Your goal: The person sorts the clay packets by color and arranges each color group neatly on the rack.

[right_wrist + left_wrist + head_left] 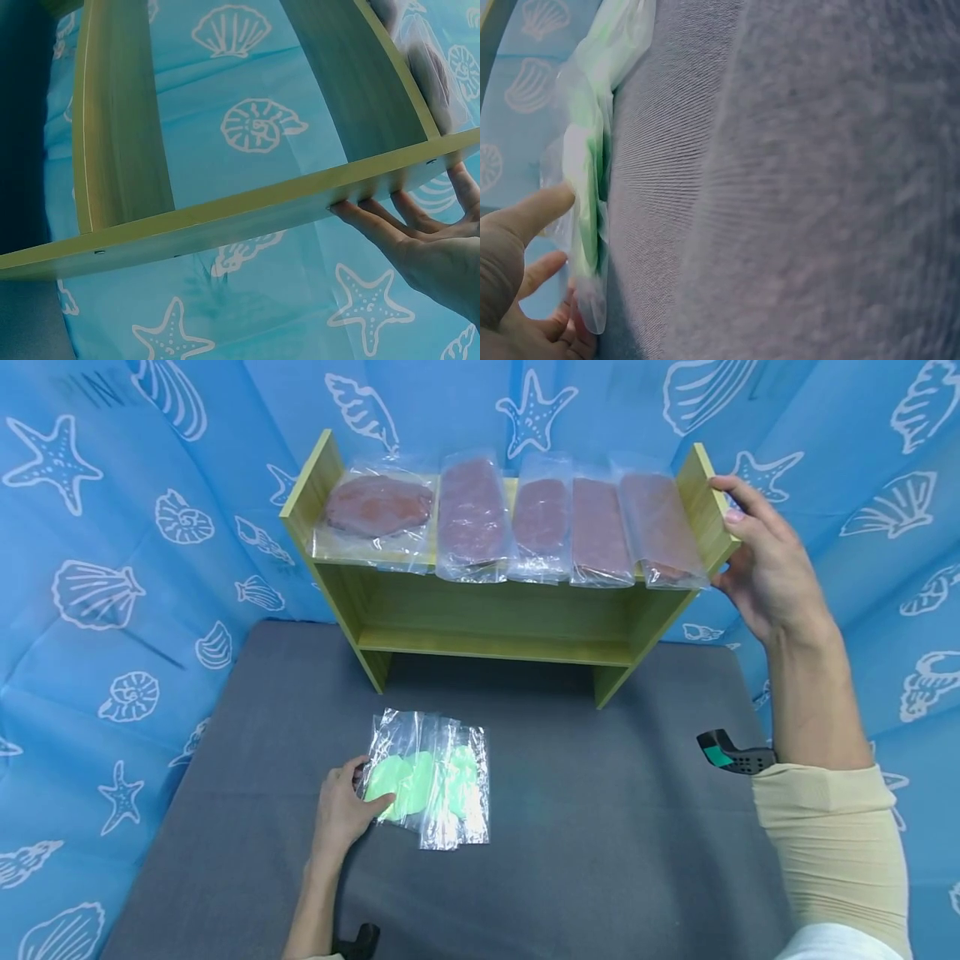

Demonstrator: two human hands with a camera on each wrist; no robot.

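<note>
Hung across the background, a blue seashell-print curtain [180,652]; below it, a grey cloth-covered tabletop [600,793]. Standing at twelve o'clock on that surface, a two-tier wooden shelf unit [487,610], long axis running nine to three. Ranged along its upper tier, five clear bags of reddish slabs [540,522]: leftmost slab lying nine to three, middle ones roughly twelve to six, rightmost tipped eleven to five. Between two and three o'clock from the centre of the head view, the right hand [776,556], fingers fanned apart, fingertips touching the right side panel [701,510]. Between eight and nine o'clock, just beside the packets, the left hand [345,802], thumb on the leftmost packet's film, fingers curved round its left end; cannot tell how tightly pinched. Near seven o'clock from the same centre, before the shelf unit, several green-filled clear packets [416,785], overlapping side by side, long axes roughly twelve to six. From the left wrist only, packets edge-on, with fingers behind the film near one end. From the right wrist only, the panel's outer face with small dark fittings [431,161], plus curtain visible between the tiers. From the head only, the full row of bags.
</note>
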